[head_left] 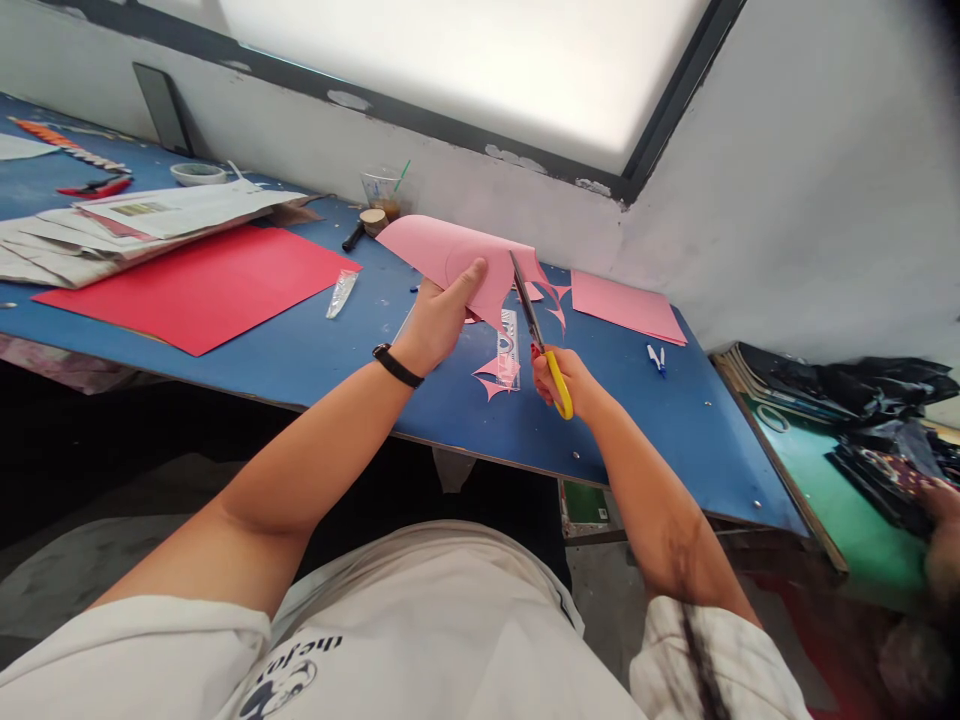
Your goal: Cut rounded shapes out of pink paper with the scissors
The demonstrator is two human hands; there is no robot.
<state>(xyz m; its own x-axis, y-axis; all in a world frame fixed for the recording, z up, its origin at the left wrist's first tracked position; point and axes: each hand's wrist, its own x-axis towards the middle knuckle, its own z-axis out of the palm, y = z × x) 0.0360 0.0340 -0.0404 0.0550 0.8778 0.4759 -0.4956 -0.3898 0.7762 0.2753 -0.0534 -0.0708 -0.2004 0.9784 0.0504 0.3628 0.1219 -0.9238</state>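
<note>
My left hand [442, 315] grips a sheet of pink paper [427, 245], thumb on top and the other fingers hidden beneath. A circle is drawn on the sheet beside the thumb, and its right edge is cut into jagged, curved points. In my right hand [566, 380] is a pair of scissors [556, 380] with yellow and red handles. Their blades point up at the cut edge of the sheet. Under the paper lie a clear stencil ruler [508, 345] and pink paper scraps [495, 385] on the blue table [637, 420].
Pink sheets [626, 303] and a blue-and-white pen [657, 360] lie right. Red paper [217, 280], a paper stack [135, 220] and red-handled pliers [97, 187] are left. A plastic cup [382, 190] stands behind. Another person's hand [941, 500] shows at far right.
</note>
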